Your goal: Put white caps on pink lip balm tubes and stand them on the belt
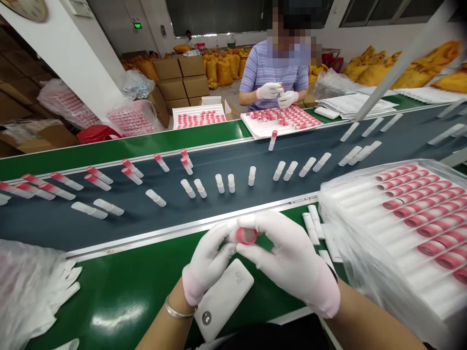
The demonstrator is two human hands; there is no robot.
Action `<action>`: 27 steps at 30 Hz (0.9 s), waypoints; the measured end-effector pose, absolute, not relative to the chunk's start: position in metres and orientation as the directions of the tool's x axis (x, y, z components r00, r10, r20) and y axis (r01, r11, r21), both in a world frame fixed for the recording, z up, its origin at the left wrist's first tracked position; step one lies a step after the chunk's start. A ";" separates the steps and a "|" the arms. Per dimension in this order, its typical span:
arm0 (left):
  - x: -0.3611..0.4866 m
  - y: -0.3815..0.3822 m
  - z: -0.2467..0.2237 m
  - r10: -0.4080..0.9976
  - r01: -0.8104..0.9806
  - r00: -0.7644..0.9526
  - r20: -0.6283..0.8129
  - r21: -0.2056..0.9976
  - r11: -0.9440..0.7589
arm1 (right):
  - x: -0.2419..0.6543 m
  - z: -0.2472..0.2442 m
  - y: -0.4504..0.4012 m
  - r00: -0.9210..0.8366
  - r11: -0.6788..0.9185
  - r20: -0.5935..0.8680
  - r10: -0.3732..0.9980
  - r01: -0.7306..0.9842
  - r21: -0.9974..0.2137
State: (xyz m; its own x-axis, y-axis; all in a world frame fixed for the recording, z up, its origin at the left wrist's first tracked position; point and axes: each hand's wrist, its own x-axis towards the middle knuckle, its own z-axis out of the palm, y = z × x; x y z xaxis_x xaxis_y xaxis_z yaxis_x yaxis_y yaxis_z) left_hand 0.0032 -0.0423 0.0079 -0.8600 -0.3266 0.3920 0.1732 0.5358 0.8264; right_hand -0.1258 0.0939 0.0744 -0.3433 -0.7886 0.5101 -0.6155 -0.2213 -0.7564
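Observation:
Both my hands wear white gloves and meet over the green table edge. Between them is a small pink-and-white tube, its round open end facing me. My left hand grips it from the left with bent fingers. From the right, my right hand pinches the pink rim between thumb and fingers. A white power bank with a lit number display lies on the table below my hands. White tubes lie just right of my right hand.
A dark conveyor belt carries white and pink-topped tubes. At right is a plastic-wrapped tray of pink tubes. Plastic wrap lies at left. Across the belt, a gloved person handles a tube over another tray.

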 end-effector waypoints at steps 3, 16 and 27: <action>0.005 -0.035 0.004 -0.444 0.144 -0.794 0.416 0.838 0.527 | -0.112 0.073 0.090 -0.423 -0.190 0.510 -0.749 -0.600 -0.777; 0.014 -0.030 0.015 -0.373 0.167 -0.882 0.290 0.930 0.327 | -0.118 0.076 0.090 -0.250 -0.288 0.464 -0.850 -0.518 -0.806; 0.017 -0.022 0.029 -0.481 0.024 -0.858 0.182 0.949 0.316 | -0.120 0.076 0.084 -0.187 -0.297 0.470 -0.863 -0.564 -0.770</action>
